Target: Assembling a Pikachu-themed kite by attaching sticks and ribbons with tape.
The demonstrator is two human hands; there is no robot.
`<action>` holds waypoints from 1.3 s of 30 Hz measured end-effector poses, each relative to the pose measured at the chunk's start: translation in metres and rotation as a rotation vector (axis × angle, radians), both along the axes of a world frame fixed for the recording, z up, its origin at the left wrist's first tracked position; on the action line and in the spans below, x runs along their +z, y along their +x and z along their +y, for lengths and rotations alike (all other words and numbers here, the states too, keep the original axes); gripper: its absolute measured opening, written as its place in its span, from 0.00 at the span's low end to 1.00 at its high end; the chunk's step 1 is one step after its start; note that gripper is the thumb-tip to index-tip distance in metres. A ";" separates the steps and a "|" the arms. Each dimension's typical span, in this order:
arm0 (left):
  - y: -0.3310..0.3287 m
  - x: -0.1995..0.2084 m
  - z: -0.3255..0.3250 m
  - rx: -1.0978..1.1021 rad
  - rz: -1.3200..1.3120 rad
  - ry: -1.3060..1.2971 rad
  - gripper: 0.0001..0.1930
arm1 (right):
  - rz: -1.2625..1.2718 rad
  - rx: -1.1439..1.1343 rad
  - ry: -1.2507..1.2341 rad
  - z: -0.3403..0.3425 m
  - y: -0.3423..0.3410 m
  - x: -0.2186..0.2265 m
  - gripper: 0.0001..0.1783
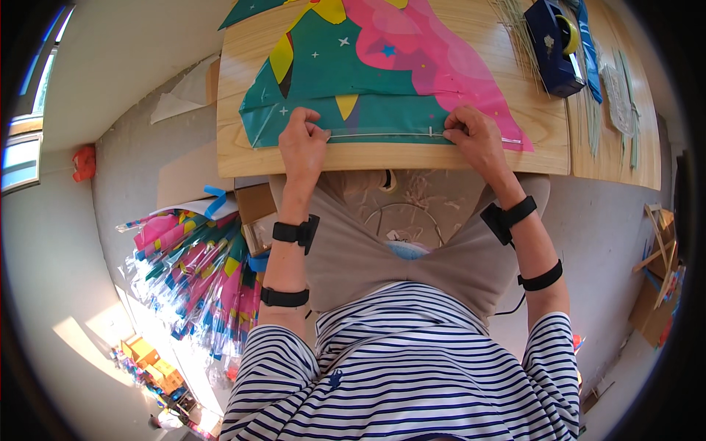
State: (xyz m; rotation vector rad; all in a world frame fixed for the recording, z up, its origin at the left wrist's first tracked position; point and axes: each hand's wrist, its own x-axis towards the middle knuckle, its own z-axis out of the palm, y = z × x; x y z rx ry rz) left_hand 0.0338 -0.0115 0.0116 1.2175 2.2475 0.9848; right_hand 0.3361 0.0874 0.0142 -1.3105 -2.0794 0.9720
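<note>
A thin, glossy sheet point(390, 81), printed teal, pink and yellow with small stars, lies over the wooden table's near part. Along its near edge runs a slim pale rod point(382, 134), with a short white crosswise mark point(431, 131) close to my right hand. My left hand point(303, 143) is closed in a pinch at the rod's left part, against the sheet's edge. Farther right, my right hand point(474, 138) pinches the rod and edge with thumb and forefinger. Fingertips partly hide what lies under them.
A dark blue tape dispenser point(555, 51) with a yellow roll stands at the table's right, beside bundled thin sticks point(515, 33). Clear plastic packaging point(616, 99) lies farther right. Left of my legs are a heap of folded colourful sheets point(191, 264) and a cardboard box point(255, 206).
</note>
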 end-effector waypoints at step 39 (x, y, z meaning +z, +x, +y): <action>0.019 0.015 -0.028 -0.219 0.411 0.151 0.18 | -0.033 -0.027 0.059 -0.003 -0.003 -0.002 0.08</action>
